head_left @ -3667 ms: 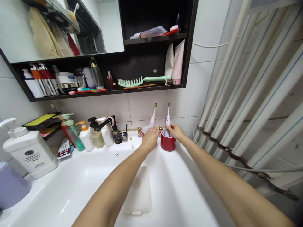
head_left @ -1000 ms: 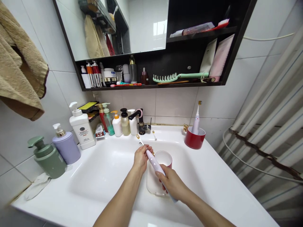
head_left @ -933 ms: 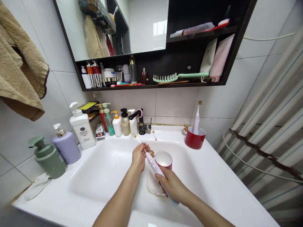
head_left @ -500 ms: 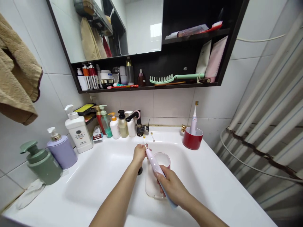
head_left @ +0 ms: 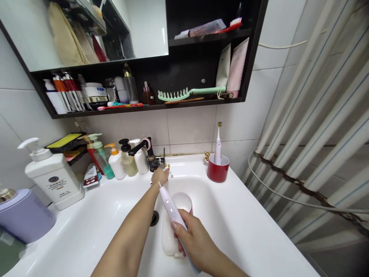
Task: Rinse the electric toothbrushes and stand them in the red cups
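Note:
My right hand [head_left: 191,234] is wrapped round a pale pink electric toothbrush handle [head_left: 170,206], tilted up to the left. A bare thin shaft sticks out at its top. My left hand [head_left: 160,176] reaches to the sink's back ledge beside the black faucet [head_left: 150,154]. Its fingers are closed on a small toothbrush head [head_left: 165,166] with yellowish bristles, mostly hidden by the hand. A second brush head [head_left: 170,173] lies on the ledge right beside it. Below the handle, a white oblong case [head_left: 168,240] and a red cup with a white inside [head_left: 183,200] lie in the basin.
A red cup [head_left: 217,172] holding another electric toothbrush [head_left: 218,150] stands on the right ledge. Several pump bottles [head_left: 117,163] line the back left, with a large white bottle [head_left: 54,179] nearer. A dark cabinet shelf [head_left: 178,102] overhangs the sink [head_left: 115,227]. Pipes [head_left: 302,154] run at right.
My left hand has pulled the brush head off the handle and moved it up to the back ledge. The handle now shows its bare shaft. The view has shifted right and closer.

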`<state>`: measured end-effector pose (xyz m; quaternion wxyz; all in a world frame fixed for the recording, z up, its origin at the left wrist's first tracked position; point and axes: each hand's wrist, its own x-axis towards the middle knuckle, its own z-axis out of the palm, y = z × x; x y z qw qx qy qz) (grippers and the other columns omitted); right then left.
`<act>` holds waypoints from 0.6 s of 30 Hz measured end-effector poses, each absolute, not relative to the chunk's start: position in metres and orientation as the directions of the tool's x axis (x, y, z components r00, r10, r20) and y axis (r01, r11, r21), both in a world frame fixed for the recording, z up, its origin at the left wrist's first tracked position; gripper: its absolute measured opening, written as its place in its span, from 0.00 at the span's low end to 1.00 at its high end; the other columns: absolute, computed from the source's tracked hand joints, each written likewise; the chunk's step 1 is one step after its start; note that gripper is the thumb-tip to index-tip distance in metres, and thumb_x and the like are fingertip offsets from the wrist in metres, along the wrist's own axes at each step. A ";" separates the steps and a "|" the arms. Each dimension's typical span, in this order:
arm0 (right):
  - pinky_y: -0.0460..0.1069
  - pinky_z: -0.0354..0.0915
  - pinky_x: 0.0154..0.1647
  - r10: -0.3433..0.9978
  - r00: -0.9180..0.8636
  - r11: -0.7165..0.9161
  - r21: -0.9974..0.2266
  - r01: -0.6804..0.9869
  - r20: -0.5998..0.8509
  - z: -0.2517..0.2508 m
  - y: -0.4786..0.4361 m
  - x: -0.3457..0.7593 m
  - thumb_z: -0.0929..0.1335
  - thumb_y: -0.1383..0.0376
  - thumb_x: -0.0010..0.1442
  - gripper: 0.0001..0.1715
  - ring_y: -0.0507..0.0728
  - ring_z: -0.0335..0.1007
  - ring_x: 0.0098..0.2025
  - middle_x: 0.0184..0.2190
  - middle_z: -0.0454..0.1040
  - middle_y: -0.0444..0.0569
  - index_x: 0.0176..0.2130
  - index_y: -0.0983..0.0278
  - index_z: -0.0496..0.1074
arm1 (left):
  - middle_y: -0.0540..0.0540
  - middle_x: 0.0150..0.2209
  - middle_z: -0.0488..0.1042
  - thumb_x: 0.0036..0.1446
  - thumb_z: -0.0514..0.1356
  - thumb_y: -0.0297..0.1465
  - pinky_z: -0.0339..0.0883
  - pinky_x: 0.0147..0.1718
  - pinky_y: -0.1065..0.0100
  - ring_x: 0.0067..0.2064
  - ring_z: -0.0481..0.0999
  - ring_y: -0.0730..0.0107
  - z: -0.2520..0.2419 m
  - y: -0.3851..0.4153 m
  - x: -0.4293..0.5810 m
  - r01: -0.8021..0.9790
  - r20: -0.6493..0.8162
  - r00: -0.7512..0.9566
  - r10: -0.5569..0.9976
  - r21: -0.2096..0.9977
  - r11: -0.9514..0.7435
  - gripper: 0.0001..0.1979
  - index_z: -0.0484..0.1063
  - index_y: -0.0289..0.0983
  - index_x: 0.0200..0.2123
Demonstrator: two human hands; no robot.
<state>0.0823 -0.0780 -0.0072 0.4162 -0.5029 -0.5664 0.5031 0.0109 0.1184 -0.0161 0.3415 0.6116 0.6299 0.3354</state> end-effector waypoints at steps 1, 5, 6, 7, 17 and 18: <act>0.40 0.53 0.14 0.989 -0.146 -0.007 -0.990 0.143 -0.028 -0.006 -0.078 0.083 0.56 0.59 0.49 0.11 0.44 0.55 0.15 0.20 0.58 0.41 0.30 0.64 0.58 | 0.36 0.31 0.69 0.41 0.52 0.36 0.54 0.35 0.63 0.41 0.64 0.56 -0.014 0.117 0.013 0.581 0.018 -0.030 0.999 0.814 0.003 0.11 0.62 0.34 0.25; 0.41 0.54 0.15 0.990 -0.142 -0.003 -0.993 0.118 -0.020 -0.003 -0.079 0.083 0.56 0.58 0.50 0.13 0.44 0.55 0.15 0.21 0.58 0.41 0.31 0.64 0.58 | 0.35 0.38 0.66 0.39 0.55 0.32 0.49 0.40 0.61 0.45 0.60 0.55 -0.011 0.109 0.029 0.699 0.096 -0.024 0.995 0.714 -0.052 0.16 0.60 0.33 0.34; 0.41 0.55 0.15 0.989 -0.143 -0.005 -0.993 0.118 -0.022 -0.003 -0.080 0.083 0.56 0.58 0.50 0.13 0.44 0.55 0.16 0.21 0.57 0.41 0.32 0.64 0.58 | 0.35 0.37 0.66 0.38 0.56 0.29 0.49 0.40 0.61 0.45 0.60 0.56 -0.011 0.108 0.034 0.712 0.094 -0.017 0.995 0.700 -0.054 0.16 0.60 0.33 0.34; 0.41 0.55 0.15 0.990 -0.142 -0.006 -0.993 0.121 -0.023 -0.003 -0.080 0.083 0.56 0.58 0.50 0.13 0.45 0.55 0.16 0.21 0.57 0.41 0.32 0.64 0.59 | 0.34 0.36 0.66 0.38 0.55 0.26 0.49 0.40 0.61 0.45 0.60 0.56 -0.010 0.107 0.038 0.718 0.088 -0.014 0.996 0.695 -0.051 0.15 0.60 0.32 0.34; 0.41 0.54 0.13 0.991 -0.107 -0.067 -0.988 0.140 -0.083 -0.004 -0.078 0.084 0.55 0.60 0.50 0.12 0.44 0.55 0.15 0.21 0.58 0.41 0.34 0.63 0.57 | 0.44 0.19 0.67 0.42 0.51 0.23 0.61 0.27 0.68 0.29 0.69 0.66 0.001 0.077 0.017 0.383 -0.155 0.025 0.988 0.914 0.134 0.03 0.63 0.32 0.21; 0.41 0.54 0.12 0.989 -0.110 -0.085 -0.985 0.150 -0.103 -0.004 -0.078 0.083 0.55 0.61 0.50 0.12 0.44 0.55 0.14 0.21 0.58 0.41 0.33 0.64 0.57 | 0.46 0.18 0.66 0.44 0.50 0.24 0.62 0.26 0.70 0.27 0.69 0.69 0.002 0.068 0.008 0.315 -0.172 0.042 0.984 0.937 0.151 0.04 0.62 0.32 0.22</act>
